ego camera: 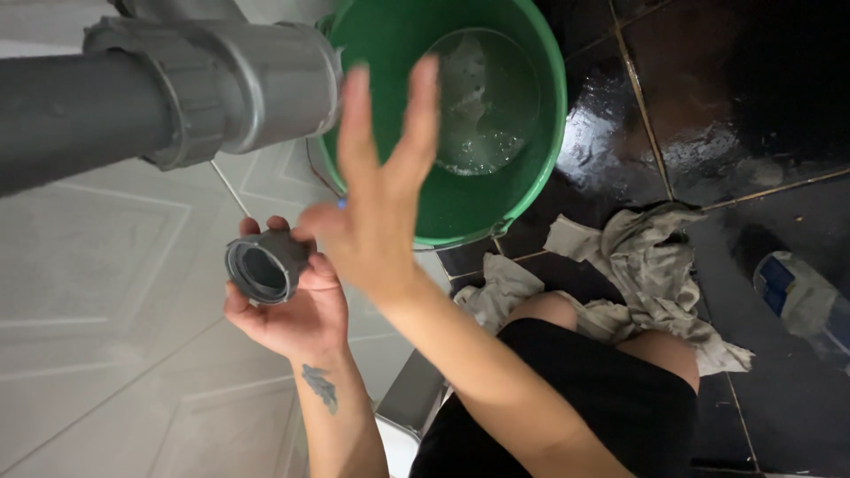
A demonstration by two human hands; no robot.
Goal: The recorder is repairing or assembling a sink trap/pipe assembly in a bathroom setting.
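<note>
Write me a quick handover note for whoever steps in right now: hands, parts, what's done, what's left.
Left hand: palm up, holding the short grey plastic threaded pipe fitting, which is detached.
Right hand: open, fingers spread, empty, blurred, in front of the green plastic bucket.
The bucket stands on the dark wet tiled floor with some soapy water in it; grey crumpled rags lie beside it.
The large grey plastic drain pipe is at upper left.
Done: fitting is off.
Left: probably refit it; floor is not yet wiped.
</note>
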